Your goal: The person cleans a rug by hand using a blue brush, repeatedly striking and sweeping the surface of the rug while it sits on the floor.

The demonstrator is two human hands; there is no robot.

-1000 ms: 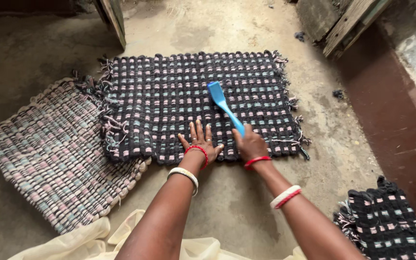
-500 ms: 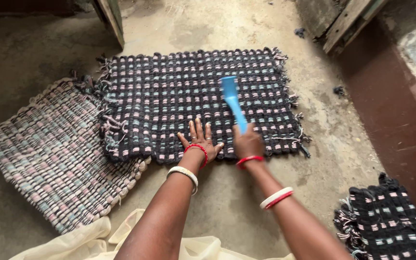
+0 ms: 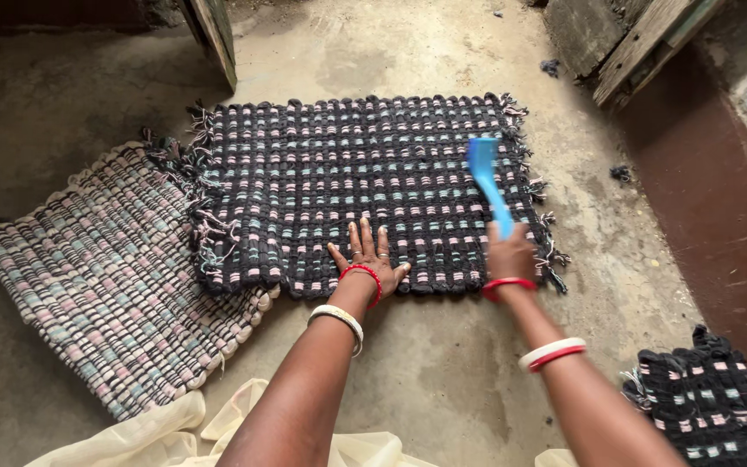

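Blue brush [image 3: 488,182] motion-blurred, bristles unreadable; handle end hidden inside right hand [image 3: 510,256]. Dark mat [image 3: 711,406] at floor's lower right cut by frame edge. Pale mat [image 3: 97,277] partly hidden under dark woven mat [image 3: 356,190].

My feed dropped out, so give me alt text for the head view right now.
The right hand grips a blue brush over the right end of a dark woven mat on the concrete floor, while the left hand presses flat on its near edge. A paler mat lies left.
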